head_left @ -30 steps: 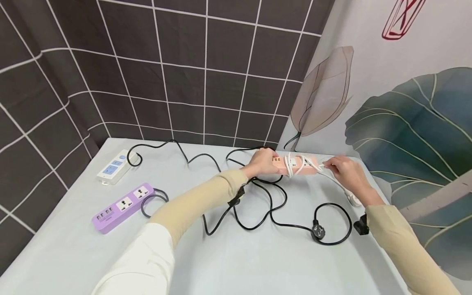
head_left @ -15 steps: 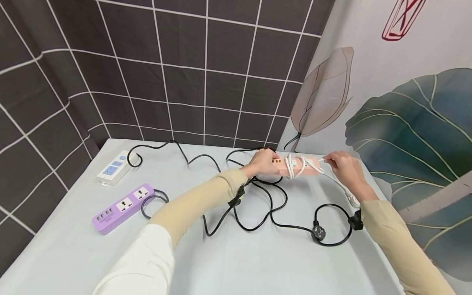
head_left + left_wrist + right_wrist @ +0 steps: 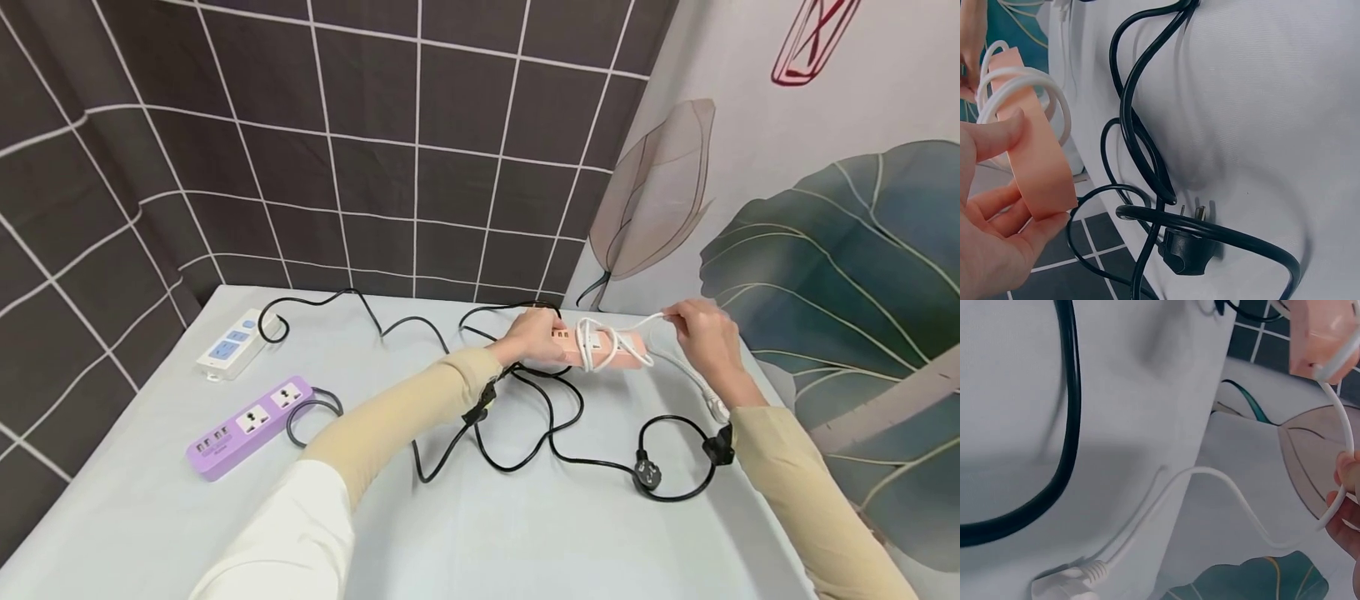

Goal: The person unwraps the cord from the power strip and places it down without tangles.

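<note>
My left hand (image 3: pixel 534 335) grips one end of a peach-pink power strip (image 3: pixel 1040 159), its thumb on one face and fingers on the other. White cord (image 3: pixel 1348 419) is looped several times around the strip's middle and right part. To the right of the strip, my right hand (image 3: pixel 708 337) pinches a length of this cord between thumb and fingers. From there the cord drops to a white plug (image 3: pixel 1063 587) lying near the table's right edge. My left hand hides the strip's left end in the head view.
A purple power strip (image 3: pixel 232 442) and a white one with blue sockets (image 3: pixel 234 343) lie on the left of the table (image 3: pixel 480 533). Tangled black cord (image 3: pixel 551 408) spreads across the middle, with a black plug (image 3: pixel 647 475) at right. Dark grid-patterned cloth (image 3: pixel 375 167) hangs behind.
My right hand has moved up and slightly right, drawing the white cord out from the strip. The strip's right end has dipped a little. My left hand keeps its grip.
</note>
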